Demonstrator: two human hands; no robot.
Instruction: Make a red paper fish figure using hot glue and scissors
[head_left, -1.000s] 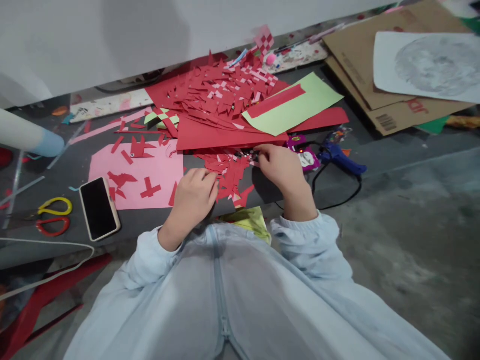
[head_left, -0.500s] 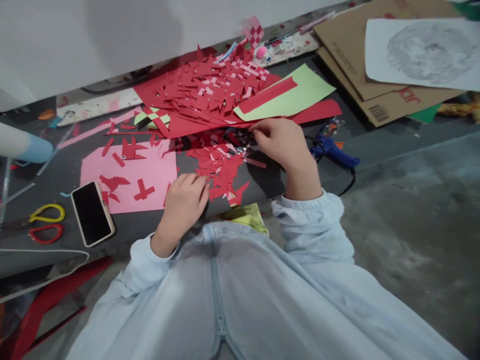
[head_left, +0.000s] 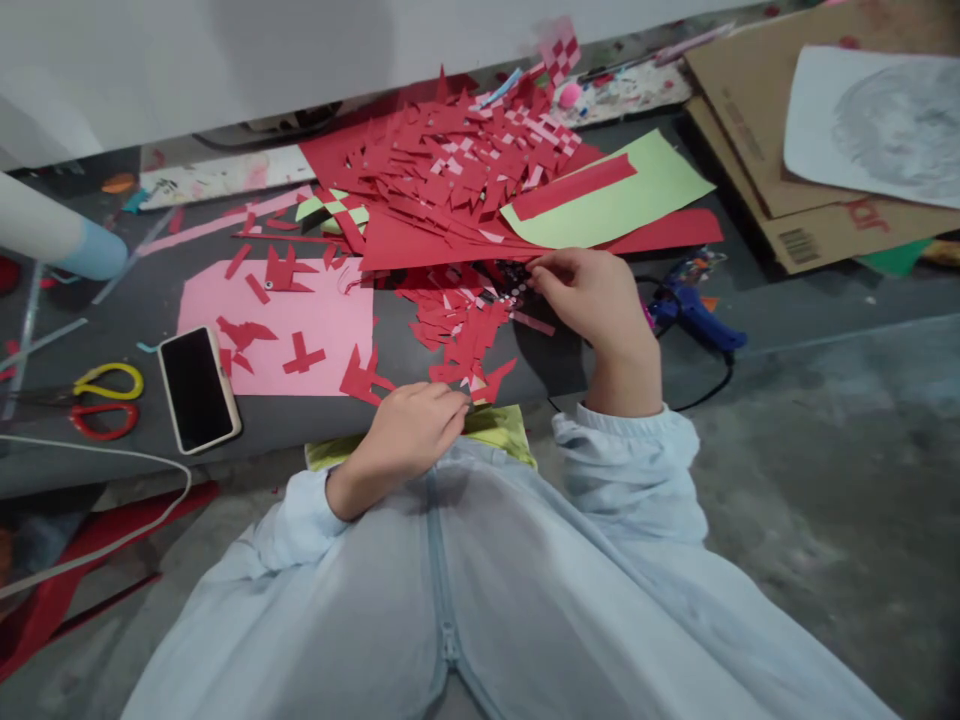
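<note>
The step in hand looks to us like fine picking, and the next move seems to call for a light, exact pinch. Nearest, our left hand (head_left: 416,425) curls loosely by red paper scraps (head_left: 471,335), too many to count, any hold hidden from us. Beyond one phone (head_left: 199,390), one pair of scissors (head_left: 105,407) and one pink sheet (head_left: 315,300), our right hand (head_left: 589,295) draws thumb and fingertips together at the near edge of one large red sheet (head_left: 420,252), beside uncountable tiny dark-and-white pieces (head_left: 517,287); which they grasp, if either, we cannot tell.
</note>
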